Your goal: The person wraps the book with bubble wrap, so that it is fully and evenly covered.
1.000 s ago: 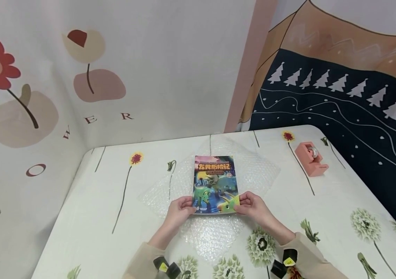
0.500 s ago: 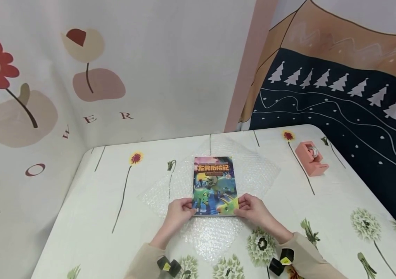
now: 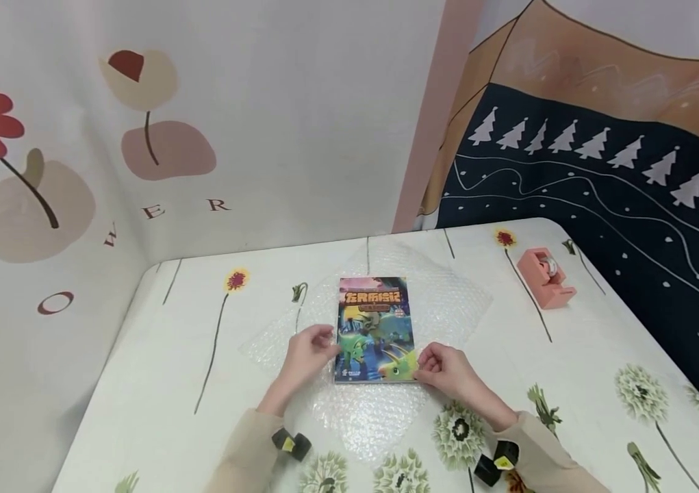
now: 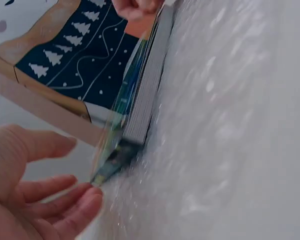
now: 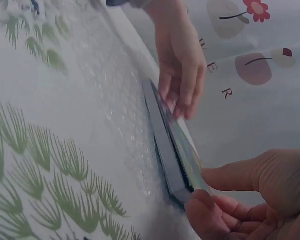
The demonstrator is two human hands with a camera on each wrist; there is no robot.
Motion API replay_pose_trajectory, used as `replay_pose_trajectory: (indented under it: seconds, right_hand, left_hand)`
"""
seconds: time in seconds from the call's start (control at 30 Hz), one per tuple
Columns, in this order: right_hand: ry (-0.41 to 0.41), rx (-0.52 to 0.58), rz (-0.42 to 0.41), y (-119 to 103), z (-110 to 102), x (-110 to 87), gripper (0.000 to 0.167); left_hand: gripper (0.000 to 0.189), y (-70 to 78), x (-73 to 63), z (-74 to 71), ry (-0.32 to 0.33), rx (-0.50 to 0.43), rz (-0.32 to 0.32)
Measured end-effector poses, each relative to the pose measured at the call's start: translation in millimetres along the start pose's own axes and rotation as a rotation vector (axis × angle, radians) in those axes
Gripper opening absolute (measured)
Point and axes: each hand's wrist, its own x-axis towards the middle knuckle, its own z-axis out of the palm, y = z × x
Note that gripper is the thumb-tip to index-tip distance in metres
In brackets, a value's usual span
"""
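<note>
A paperback book (image 3: 375, 329) with a colourful dinosaur cover lies face up on a sheet of bubble wrap (image 3: 454, 301). My right hand (image 3: 448, 370) is at its lower right corner; in the right wrist view, thumb and fingers pinch that corner of the book (image 5: 165, 145), the thumb on the cover side. My left hand (image 3: 306, 356) is beside the left edge. From the left wrist view, this left hand (image 4: 45, 185) has its thumb and fingers spread apart, fingertips close to the book's edge (image 4: 147, 95) and gripping nothing.
A pink tape dispenser (image 3: 545, 279) with a roll in it stands at the back right of the table. The tablecloth (image 3: 189, 356) is white with printed flowers. Behind the table hang a pale curtain (image 3: 287, 123) and a dark cloth with white trees (image 3: 571, 178).
My left hand has let go of the book's lower left corner and moved slightly up along the left edge. The right hand keeps its hold at the lower right corner.
</note>
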Motion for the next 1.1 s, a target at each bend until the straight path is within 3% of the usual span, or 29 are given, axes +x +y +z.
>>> replay_pose_trajectory:
  seconds: [0.1, 0.2, 0.33, 0.47, 0.73, 1.1]
  right_hand:
    - [-0.074, 0.016, -0.101, -6, 2, -4.2, 0.013]
    - [-0.206, 0.036, -0.224, -16, 9, -8.8, 0.016]
    - [-0.362, -0.012, -0.312, -30, 22, -13.9, 0.02]
    - [-0.455, -0.147, -0.353, -38, 33, -17.3, 0.024]
    - [-0.526, -0.388, -0.409, -39, 48, -20.9, 0.038]
    - [-0.491, -0.598, -0.561, -38, 58, -19.8, 0.046]
  left_hand:
    - [0.046, -3.1, 16.0, -2.9, -0.004, -0.065, 0.044]
    - [0.053, -6.9, 32.2, -4.9, -0.057, -0.074, 0.145]
    - [0.064, -10.0, 46.4, -4.8, -0.137, 0.02, 0.255]
    - [0.069, -9.4, 50.4, -2.7, -0.173, 0.134, 0.289]
    - [0.069, -10.3, 51.1, 0.7, -0.198, 0.215, 0.265]
    - [0.068, -8.9, 49.9, 1.0, -0.199, 0.215, 0.255]
